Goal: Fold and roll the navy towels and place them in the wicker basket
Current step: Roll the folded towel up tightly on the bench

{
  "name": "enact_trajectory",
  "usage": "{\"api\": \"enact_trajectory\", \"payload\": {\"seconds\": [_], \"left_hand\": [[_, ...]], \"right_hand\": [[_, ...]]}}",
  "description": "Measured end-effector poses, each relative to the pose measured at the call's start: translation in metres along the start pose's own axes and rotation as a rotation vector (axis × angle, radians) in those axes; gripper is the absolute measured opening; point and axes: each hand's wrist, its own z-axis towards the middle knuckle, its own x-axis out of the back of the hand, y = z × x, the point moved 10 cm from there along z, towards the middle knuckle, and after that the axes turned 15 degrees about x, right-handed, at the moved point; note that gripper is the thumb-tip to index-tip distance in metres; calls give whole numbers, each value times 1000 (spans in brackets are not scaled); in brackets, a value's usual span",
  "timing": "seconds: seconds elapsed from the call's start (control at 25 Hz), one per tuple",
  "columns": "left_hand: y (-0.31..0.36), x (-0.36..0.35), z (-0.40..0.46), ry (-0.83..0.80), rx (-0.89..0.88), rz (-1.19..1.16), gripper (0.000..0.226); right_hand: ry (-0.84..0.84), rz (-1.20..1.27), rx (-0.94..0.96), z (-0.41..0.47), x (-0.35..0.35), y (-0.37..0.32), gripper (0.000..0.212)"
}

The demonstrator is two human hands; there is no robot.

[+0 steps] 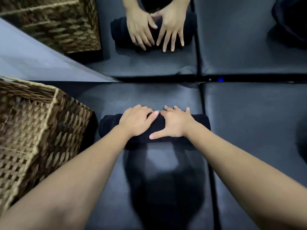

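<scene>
Dark padded cushion surface (249, 122) under you, mirror (232, 39) along its far edge. Wicker basket (41, 130) just left of the rolled navy towel (109, 125), apparently not touching. Your left hand (136, 120) and right hand (176, 123) press flat on the roll, fingers spread, thumbs wrapping its near side

The rolled towel (200, 122) is a navy so deep it reads almost black. The wicker basket (39, 128) shows a woven check of tan and dark brown strands, edged with a pale straw rim. The padded surface (249, 122) beneath is dark slate grey with a dull sheen.
</scene>
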Motion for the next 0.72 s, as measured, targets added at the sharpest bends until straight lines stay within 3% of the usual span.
{"api": "enact_trajectory", "payload": {"seconds": [0.2, 0.32, 0.44, 0.56, 0.72], "left_hand": [[-7, -17, -37, -248, -62, 128, 127], [-2, -20, -34, -328, -74, 188, 144], [0, -26, -37, -307, -68, 266, 135], [4, -27, -48, -250, -99, 330, 104], [-1, -29, -70, -354, -170, 274, 95]], "right_hand": [[-113, -42, 61, -16, -10, -7, 132], [-118, -109, 36, -22, -13, -10, 125], [-102, -154, 15, -27, -17, -13, 108], [-86, -159, 29, -36, -24, -18, 107], [-82, -189, 135, -54, -33, -27, 90]]}}
